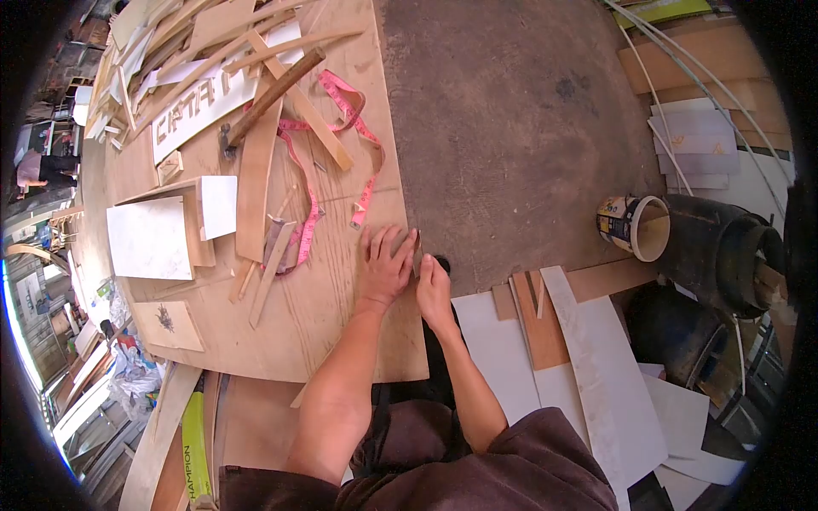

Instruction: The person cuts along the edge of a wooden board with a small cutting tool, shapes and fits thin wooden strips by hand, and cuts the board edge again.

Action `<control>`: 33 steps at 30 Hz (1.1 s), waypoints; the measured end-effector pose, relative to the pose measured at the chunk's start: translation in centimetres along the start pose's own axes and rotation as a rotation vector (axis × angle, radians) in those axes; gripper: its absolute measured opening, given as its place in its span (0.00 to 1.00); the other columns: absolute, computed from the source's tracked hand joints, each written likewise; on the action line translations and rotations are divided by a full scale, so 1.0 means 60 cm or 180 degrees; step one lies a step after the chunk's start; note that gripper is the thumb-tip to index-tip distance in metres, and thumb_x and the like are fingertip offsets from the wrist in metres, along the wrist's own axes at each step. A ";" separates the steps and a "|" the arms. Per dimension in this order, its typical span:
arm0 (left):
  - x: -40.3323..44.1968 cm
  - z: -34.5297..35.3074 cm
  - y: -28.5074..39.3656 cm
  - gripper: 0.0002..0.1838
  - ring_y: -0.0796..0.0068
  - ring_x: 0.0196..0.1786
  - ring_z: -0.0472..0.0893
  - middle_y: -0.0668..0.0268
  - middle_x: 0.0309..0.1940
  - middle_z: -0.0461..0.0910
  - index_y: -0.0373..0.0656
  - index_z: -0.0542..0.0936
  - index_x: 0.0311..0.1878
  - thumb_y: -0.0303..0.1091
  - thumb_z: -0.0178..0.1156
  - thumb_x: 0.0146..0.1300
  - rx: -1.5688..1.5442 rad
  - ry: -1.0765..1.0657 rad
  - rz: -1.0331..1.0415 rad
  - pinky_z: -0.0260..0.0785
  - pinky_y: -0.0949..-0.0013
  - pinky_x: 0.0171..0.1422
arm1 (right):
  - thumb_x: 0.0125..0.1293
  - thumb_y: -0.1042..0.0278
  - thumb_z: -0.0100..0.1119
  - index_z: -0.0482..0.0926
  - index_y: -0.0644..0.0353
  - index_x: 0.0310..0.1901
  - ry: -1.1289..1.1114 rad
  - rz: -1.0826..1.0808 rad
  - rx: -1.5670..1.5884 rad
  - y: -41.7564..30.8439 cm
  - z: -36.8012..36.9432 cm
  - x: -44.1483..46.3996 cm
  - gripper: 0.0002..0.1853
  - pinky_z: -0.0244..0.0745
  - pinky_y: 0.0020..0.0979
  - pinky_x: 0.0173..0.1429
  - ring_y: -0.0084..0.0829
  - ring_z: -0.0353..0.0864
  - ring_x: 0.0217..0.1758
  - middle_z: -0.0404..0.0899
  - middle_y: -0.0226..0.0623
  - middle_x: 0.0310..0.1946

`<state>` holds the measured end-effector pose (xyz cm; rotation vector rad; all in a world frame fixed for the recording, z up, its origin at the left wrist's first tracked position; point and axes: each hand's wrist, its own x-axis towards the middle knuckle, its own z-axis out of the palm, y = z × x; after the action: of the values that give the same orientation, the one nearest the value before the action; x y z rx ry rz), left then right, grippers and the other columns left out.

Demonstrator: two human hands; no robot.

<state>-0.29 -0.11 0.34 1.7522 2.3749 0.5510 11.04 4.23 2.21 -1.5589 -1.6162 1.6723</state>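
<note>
My left hand (388, 266) lies on the plywood tabletop (328, 341) at its right edge, fingers stretched forward and fairly flat. Just beyond that edge, my right hand (434, 292) is closed with the thumb up, close beside the left fingertips. What it grips is hidden; a thin dark sliver shows between the hands. A pink measuring tape (308, 226) lies loosely curled to the left, its end near my left hand. Farther up, a hammer (277, 98) with a wooden handle rests on wood strips. A thin wood offcut (271, 271) lies left of my hands.
Wood strips (196, 43) and a lettered white board (200, 111) crowd the table's far left. White-faced panels (152, 238) stand nearer. On the right floor are a paint bucket (651, 228), a black drum (711, 243) and leaning boards (596, 375). A person (47, 169) is at far left.
</note>
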 end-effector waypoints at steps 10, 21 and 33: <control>-0.001 0.004 -0.001 0.22 0.64 0.68 0.66 0.63 0.59 0.71 0.53 0.77 0.63 0.37 0.57 0.65 -0.0015 0.0035 -0.0027 0.46 0.44 0.79 | 0.81 0.55 0.35 0.69 0.71 0.38 -0.0149 0.0187 -0.0092 -0.027 -0.008 0.006 0.23 0.68 0.39 0.44 0.40 0.62 0.33 0.67 0.51 0.29; -0.003 0.003 -0.001 0.23 0.63 0.67 0.66 0.62 0.59 0.70 0.52 0.77 0.64 0.36 0.59 0.64 0.0074 -0.0015 0.0046 0.47 0.43 0.79 | 0.81 0.56 0.35 0.71 0.70 0.40 -0.0293 0.0091 -0.0387 -0.038 -0.008 0.034 0.23 0.70 0.49 0.43 0.69 0.72 0.42 0.75 0.66 0.34; -0.003 0.009 -0.005 0.23 0.60 0.68 0.66 0.60 0.59 0.71 0.51 0.78 0.63 0.37 0.59 0.62 0.0059 0.0073 0.0062 0.46 0.44 0.80 | 0.80 0.58 0.36 0.72 0.69 0.39 -0.0211 0.0092 -0.0190 -0.034 -0.009 0.021 0.22 0.70 0.50 0.40 0.67 0.76 0.40 0.75 0.66 0.33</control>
<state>-0.34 -0.28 -0.28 1.7880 2.3881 0.5565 10.17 6.14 3.51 -1.5778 -1.6991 1.7225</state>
